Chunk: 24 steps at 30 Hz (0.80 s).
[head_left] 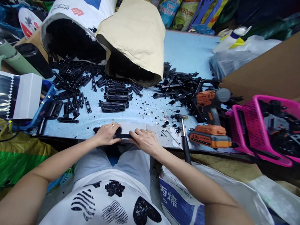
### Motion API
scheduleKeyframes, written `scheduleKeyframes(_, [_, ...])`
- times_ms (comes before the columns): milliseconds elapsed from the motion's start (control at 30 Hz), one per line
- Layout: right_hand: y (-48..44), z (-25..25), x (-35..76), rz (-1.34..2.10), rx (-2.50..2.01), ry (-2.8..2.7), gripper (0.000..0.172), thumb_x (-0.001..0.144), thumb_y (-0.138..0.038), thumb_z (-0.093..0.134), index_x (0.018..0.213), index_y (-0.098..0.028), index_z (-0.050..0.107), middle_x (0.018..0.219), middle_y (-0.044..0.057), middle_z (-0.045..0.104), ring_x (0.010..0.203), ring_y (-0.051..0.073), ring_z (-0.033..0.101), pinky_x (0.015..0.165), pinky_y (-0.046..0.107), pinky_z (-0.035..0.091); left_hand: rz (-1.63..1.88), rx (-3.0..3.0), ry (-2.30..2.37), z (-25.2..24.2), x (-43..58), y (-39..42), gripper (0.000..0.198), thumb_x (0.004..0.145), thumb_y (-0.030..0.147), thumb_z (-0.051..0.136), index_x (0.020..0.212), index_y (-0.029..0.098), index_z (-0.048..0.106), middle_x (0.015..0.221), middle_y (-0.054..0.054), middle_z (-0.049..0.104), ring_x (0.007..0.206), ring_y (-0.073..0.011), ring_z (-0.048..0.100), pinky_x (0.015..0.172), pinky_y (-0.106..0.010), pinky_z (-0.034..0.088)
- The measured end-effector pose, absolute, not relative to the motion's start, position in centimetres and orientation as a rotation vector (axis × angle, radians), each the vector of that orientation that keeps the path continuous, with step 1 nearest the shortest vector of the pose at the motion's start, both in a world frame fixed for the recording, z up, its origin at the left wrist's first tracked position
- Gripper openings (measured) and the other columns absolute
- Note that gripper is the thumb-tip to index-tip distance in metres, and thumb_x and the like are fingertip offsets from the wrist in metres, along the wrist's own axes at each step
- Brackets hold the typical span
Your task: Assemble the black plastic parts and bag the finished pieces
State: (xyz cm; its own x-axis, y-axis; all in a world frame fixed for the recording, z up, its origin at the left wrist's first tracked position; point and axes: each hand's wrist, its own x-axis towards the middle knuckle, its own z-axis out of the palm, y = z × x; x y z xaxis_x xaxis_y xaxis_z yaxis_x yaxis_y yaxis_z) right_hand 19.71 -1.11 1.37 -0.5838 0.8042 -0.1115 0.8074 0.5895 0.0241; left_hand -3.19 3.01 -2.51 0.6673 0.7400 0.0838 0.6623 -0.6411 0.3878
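At the front edge of the blue table [150, 109], a long black plastic part [125, 135] lies between my two hands. My left hand [108, 133] is closed round its left portion, with the tip sticking out past the fingers. The fingers of my right hand [145, 139] press together on its right end. Behind my hands, several black assembled parts [114, 106] are stacked in a row. To the right of my right hand lie a small hammer [185, 138] and an orange cordless drill [211, 119] standing on its battery.
Loose black parts [178, 87] are heaped at the back, before a paper sack [136, 31] and a white sack [76, 18]. Pink baskets [257, 128] stand right. At left are a blue basket [46, 102], a green bottle [22, 60] and a black cup [34, 59].
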Motion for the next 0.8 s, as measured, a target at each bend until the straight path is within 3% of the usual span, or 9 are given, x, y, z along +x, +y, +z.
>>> scheduleKeyframes(100, [-1.0, 2.8, 19.3, -0.001, 1.353, 2.706, 0.033, 0.098, -0.041, 0.03, 0.108, -0.021, 0.054, 0.092, 0.008, 0.062, 0.078, 0.019, 0.056, 0.061, 0.03, 0.026, 0.422, 2.598, 1.05, -3.1, -3.5, 2.9, 0.044, 0.08, 0.048, 0.059, 0.11, 0.018, 0.05, 0.105, -0.01, 0.062, 0.097, -0.0249, 0.061, 0.08, -0.034, 0.048])
scheduleKeyframes(300, [0.9, 3.5, 20.2, -0.132, 1.235, 2.774, 0.035, 0.096, -0.046, 0.035, 0.1, -0.02, 0.057, 0.088, 0.006, 0.062, 0.072, 0.017, 0.056, 0.062, 0.029, 0.027, 0.376, 2.562, 1.098, -3.0, -3.6, 2.6, 0.049, 0.079, 0.059, 0.056, 0.106, 0.018, 0.054, 0.093, -0.007, 0.064, 0.085, -0.0223, 0.063, 0.072, -0.031, 0.048])
scheduleKeyframes(400, [1.8, 1.2, 22.1, -0.193, 1.224, 2.843, 0.036, 0.094, -0.047, 0.039, 0.101, -0.019, 0.06, 0.091, 0.006, 0.063, 0.077, 0.017, 0.057, 0.068, 0.029, 0.03, 0.225, 2.588, 1.009, -2.1, -1.9, 3.7, 0.056, 0.078, 0.061, 0.055, 0.112, 0.018, 0.052, 0.101, -0.01, 0.063, 0.095, -0.0252, 0.059, 0.078, -0.033, 0.047])
scheduleKeyframes(500, [2.0, -1.5, 24.3, -0.243, 1.277, 2.923, 0.035, 0.093, -0.047, 0.044, 0.102, -0.018, 0.062, 0.094, 0.007, 0.063, 0.087, 0.018, 0.056, 0.076, 0.031, 0.032, 0.282, 2.663, 0.968, -1.0, 2.2, 7.9, 0.048, 0.089, 0.048, 0.045, 0.126, 0.018, 0.045, 0.124, -0.013, 0.053, 0.116, -0.027, 0.047, 0.094, -0.038, 0.039])
scheduleKeyframes(567, [1.5, -2.9, 25.5, -0.291, 1.344, 2.95, 0.035, 0.092, -0.046, 0.046, 0.104, -0.017, 0.062, 0.095, 0.008, 0.063, 0.09, 0.018, 0.055, 0.079, 0.031, 0.033, 0.313, 2.652, 1.127, -0.5, 5.7, 12.2, 0.037, 0.093, 0.029, 0.036, 0.127, 0.018, 0.046, 0.122, -0.013, 0.054, 0.114, -0.0257, 0.047, 0.093, -0.038, 0.038])
scheduleKeyframes(633, [0.7, -3.7, 26.1, -0.331, 1.428, 2.952, 0.034, 0.092, -0.045, 0.046, 0.106, -0.017, 0.062, 0.095, 0.008, 0.063, 0.09, 0.018, 0.055, 0.08, 0.032, 0.034, 0.274, 2.613, 1.254, -0.3, 9.5, 16.2, 0.039, 0.089, 0.012, 0.033, 0.124, 0.016, 0.051, 0.116, -0.014, 0.056, 0.11, -0.0257, 0.049, 0.09, -0.038, 0.04])
scheduleKeyframes(800, [-0.5, -4.6, 25.7, -0.383, 1.586, 2.951, 0.034, 0.093, -0.043, 0.046, 0.107, -0.017, 0.062, 0.095, 0.009, 0.064, 0.089, 0.019, 0.056, 0.08, 0.033, 0.038, 0.201, 2.542, 0.99, -1.2, 19.1, 18.0, 0.041, 0.085, 0.013, 0.042, 0.125, 0.014, 0.052, 0.12, -0.014, 0.056, 0.11, -0.0239, 0.052, 0.091, -0.033, 0.042])
